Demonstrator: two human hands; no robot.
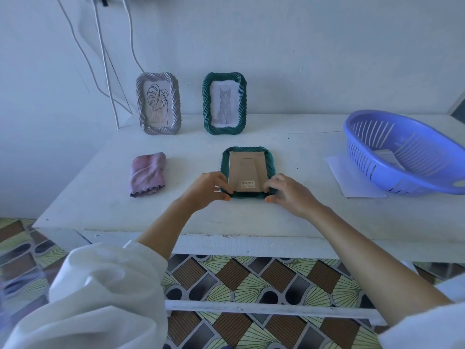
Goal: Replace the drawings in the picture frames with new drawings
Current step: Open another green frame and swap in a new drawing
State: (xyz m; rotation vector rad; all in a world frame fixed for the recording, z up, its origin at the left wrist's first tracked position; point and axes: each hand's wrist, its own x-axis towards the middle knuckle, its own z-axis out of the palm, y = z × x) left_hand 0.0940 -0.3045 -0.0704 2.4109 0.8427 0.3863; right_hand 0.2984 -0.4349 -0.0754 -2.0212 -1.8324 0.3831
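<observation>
A dark green picture frame (pixel 269 162) lies face down in the middle of the white table (pixel 105 195), its brown cardboard back (pixel 247 170) facing up. My left hand (pixel 210 188) grips the frame's near left corner. My right hand (pixel 285 191) grips its near right corner, fingertips on the cardboard's lower edge. Against the back wall a silver frame (pixel 159 104) stands upright with a leaf drawing. Beside it a second green frame (pixel 224 103) holds a cat drawing.
A folded pink cloth (pixel 148 173) lies left of the flat frame. At the right a purple plastic basket (pixel 402 152) holds papers and rests on a white sheet (pixel 352 180). White cables (pixel 105 61) hang down the wall at the back left.
</observation>
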